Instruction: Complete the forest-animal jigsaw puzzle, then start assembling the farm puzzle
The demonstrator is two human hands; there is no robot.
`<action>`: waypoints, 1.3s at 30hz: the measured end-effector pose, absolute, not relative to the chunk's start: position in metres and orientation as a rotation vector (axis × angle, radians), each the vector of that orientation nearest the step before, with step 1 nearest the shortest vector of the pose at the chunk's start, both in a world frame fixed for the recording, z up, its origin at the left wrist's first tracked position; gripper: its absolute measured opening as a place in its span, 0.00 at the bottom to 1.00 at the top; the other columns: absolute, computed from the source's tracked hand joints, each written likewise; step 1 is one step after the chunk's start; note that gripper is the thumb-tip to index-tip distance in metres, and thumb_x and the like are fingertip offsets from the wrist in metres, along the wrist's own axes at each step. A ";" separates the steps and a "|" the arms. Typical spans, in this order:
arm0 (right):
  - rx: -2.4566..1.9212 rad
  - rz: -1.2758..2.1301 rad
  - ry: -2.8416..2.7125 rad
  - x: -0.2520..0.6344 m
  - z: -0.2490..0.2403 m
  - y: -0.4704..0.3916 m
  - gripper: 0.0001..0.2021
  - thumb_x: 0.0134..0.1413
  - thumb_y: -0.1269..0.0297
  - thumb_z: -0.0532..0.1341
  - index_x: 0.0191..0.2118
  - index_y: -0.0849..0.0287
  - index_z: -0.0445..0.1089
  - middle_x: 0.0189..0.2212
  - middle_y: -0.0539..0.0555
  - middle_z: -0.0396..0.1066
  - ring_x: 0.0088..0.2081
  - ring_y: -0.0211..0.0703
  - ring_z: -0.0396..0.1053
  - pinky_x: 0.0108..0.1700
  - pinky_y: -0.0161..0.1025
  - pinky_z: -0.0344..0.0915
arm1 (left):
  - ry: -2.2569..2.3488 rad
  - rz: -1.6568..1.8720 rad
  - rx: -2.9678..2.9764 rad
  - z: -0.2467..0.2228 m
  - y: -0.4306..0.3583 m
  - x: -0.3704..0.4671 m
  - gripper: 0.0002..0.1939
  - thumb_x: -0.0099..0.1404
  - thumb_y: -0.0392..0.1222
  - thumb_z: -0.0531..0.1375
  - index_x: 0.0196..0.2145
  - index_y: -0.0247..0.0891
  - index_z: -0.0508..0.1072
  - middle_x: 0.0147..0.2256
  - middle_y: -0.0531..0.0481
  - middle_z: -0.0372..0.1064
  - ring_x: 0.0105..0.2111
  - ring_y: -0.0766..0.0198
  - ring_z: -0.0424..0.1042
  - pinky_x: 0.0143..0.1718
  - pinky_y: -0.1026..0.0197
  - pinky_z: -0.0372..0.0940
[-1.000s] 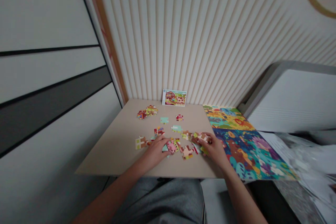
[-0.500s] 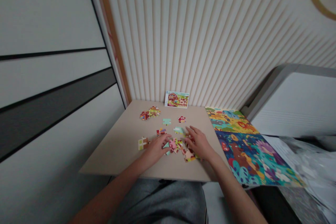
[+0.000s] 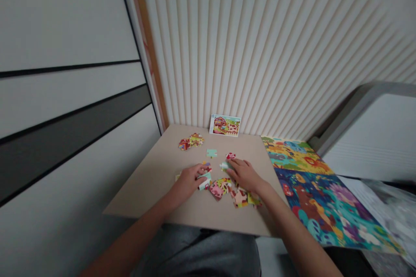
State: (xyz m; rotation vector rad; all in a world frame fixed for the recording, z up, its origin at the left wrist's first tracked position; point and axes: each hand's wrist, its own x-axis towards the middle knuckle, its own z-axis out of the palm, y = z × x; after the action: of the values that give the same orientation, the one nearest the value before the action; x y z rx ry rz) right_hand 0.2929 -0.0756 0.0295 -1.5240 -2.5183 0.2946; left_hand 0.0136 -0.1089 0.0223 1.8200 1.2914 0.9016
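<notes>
Right fingers, spread, have moved over a pale piece; left fingers pinch a teal-and-white piece.

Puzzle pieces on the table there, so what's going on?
Someone is handling jigsaw pieces on a beige table. The left hand is at a mint-and-white piece, and the right hand is over a pale mint piece; whether either grip is closed isn't clear. Another cluster of pieces lies farther back, and a picture card stands by the ribbed wall.
</notes>
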 end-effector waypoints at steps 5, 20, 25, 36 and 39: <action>-1.343 0.492 -2.366 0.285 0.050 -0.097 0.20 0.70 0.56 0.51 0.62 0.53 0.67 0.56 0.59 0.72 0.58 0.50 0.66 0.61 0.49 0.56 | 1.082 0.967 1.632 0.026 -0.096 0.022 0.17 0.65 0.48 0.62 0.47 0.35 0.74 0.38 0.45 0.77 0.37 0.59 0.76 0.38 0.61 0.68; -1.447 0.717 -1.649 0.326 0.027 -0.036 0.22 0.57 0.52 0.61 0.51 0.64 0.73 0.26 0.52 0.74 0.27 0.42 0.68 0.30 0.36 0.62 | 1.109 0.764 2.624 0.031 -0.044 0.021 0.12 0.71 0.38 0.55 0.47 0.38 0.76 0.49 0.42 0.75 0.52 0.55 0.71 0.57 0.52 0.63; -1.670 0.512 -1.628 0.364 0.011 0.004 0.23 0.57 0.55 0.60 0.52 0.65 0.73 0.30 0.58 0.78 0.30 0.46 0.73 0.33 0.38 0.63 | 1.107 0.585 2.779 0.019 -0.007 0.019 0.12 0.71 0.40 0.55 0.48 0.39 0.76 0.47 0.43 0.76 0.51 0.56 0.73 0.57 0.54 0.64; -1.840 0.325 -1.631 0.365 -0.018 0.014 0.18 0.60 0.59 0.59 0.52 0.59 0.74 0.36 0.58 0.79 0.38 0.48 0.75 0.42 0.39 0.65 | 1.145 0.729 2.701 -0.016 0.014 0.011 0.18 0.69 0.34 0.53 0.53 0.40 0.76 0.53 0.44 0.73 0.53 0.58 0.72 0.59 0.52 0.63; -1.909 0.200 -1.699 0.365 -0.014 0.013 0.17 0.60 0.61 0.60 0.52 0.59 0.74 0.37 0.59 0.77 0.41 0.49 0.73 0.45 0.40 0.64 | 1.151 0.709 2.716 -0.016 0.016 0.011 0.20 0.68 0.31 0.53 0.54 0.40 0.75 0.54 0.44 0.73 0.54 0.58 0.71 0.59 0.51 0.64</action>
State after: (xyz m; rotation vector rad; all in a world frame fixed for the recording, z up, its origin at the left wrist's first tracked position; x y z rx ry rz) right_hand 0.3649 0.0130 -0.0141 -1.9086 -1.6988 0.1997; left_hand 0.0105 0.0160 -0.0156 2.7156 1.1506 0.7092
